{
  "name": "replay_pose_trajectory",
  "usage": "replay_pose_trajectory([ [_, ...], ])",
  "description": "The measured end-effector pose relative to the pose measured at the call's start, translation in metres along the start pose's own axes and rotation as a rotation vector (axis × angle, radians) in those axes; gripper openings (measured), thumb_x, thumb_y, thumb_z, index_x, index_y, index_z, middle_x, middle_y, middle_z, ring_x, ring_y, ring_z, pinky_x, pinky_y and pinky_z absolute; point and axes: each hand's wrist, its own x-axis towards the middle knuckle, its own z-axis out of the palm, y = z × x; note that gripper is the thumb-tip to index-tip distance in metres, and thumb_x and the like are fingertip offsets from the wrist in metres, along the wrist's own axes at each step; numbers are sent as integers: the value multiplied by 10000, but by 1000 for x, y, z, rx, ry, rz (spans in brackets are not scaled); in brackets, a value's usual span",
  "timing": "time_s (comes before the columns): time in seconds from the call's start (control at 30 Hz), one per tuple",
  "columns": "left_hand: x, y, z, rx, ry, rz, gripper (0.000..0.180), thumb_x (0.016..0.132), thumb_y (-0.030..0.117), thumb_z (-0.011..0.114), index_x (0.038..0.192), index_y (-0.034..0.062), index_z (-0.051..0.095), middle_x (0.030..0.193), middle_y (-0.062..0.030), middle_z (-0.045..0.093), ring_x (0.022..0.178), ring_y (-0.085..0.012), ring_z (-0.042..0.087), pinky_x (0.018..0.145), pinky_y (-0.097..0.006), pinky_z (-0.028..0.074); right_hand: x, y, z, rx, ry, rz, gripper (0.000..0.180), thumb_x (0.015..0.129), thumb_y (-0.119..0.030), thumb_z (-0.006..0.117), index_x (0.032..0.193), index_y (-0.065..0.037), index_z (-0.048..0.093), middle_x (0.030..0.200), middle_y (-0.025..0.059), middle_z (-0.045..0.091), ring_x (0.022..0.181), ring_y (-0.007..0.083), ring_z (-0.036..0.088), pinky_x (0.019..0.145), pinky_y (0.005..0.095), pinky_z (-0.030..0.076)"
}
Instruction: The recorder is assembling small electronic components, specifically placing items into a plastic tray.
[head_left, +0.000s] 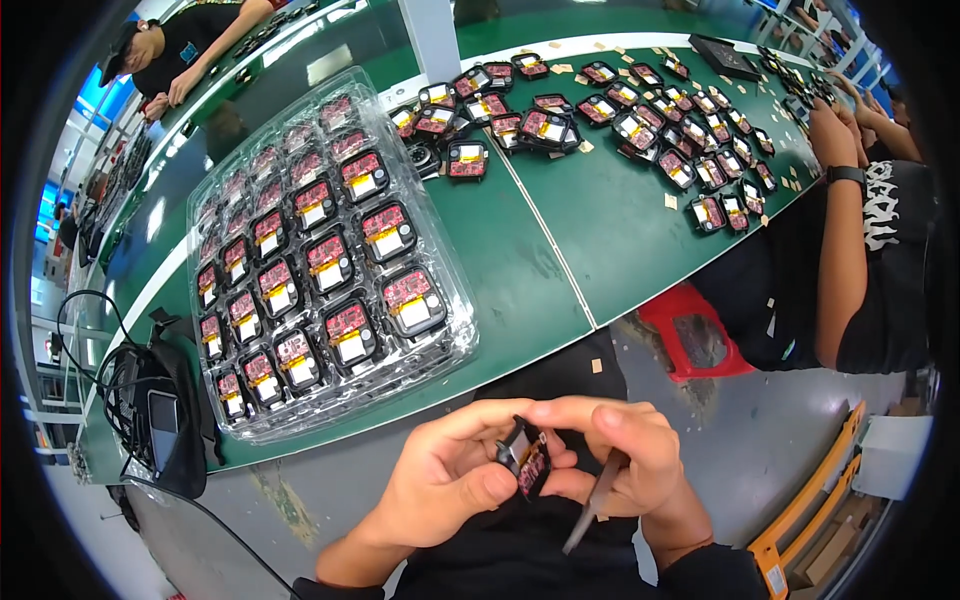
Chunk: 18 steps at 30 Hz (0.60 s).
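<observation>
My left hand (435, 480) is closed on a small black smartwatch-like housing (533, 470) with a red circuit board and a yellow strip inside. The housing is tilted on its edge in front of my body. Fingertips of my right hand (640, 445) touch its upper and right side. A flat, narrow grey metal tool (592, 505), perhaps tweezers, is tucked in my right hand, its tip pointing down. Beyond my hands, a clear plastic tray (448, 340) on the green table (510, 300) carries rows of similar housings (412, 300).
Loose housings (700, 150) and small tan paper pieces (670, 201) are scattered across the far table. A black bag (165, 430) with cables hangs by the left edge. One co-worker (870, 260) sits at right near a red stool (690, 330); another (190, 50) works far left.
</observation>
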Motion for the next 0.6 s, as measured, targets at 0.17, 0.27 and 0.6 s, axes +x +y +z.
replay_pose_trajectory([
  [0.17, -5, -16, 7, 19, 308, 73, 752, 857, 399, 855, 1334, -93, 545, 1259, -181, 613, 1133, -413, 697, 980, -526, 602, -6, -17, -2, -354, 84, 165, 703, 778, -185, 916, 1358, -42, 545, 1034, 139, 625, 741, 238, 667, 555, 321, 551],
  [0.27, -7, -23, 5, -5, 345, 144, 723, 855, 330, 870, 1344, -91, 544, 1237, -172, 609, 1170, -426, 677, 996, -533, 593, -18, -12, 0, -374, 65, 127, 575, 781, -134, 894, 1272, -43, 609, 994, 117, 636, 678, 216, 645, 517, 308, 521],
  [0.6, -7, -32, -1, 10, 314, 190, 673, 864, 269, 865, 1355, -77, 563, 1207, -151, 619, 1214, -407, 658, 1035, -520, 567, -19, -5, 9, -725, 107, -132, 351, 691, 4, 813, 1031, -34, 732, 897, 48, 668, 560, 136, 561, 475, 261, 449],
])
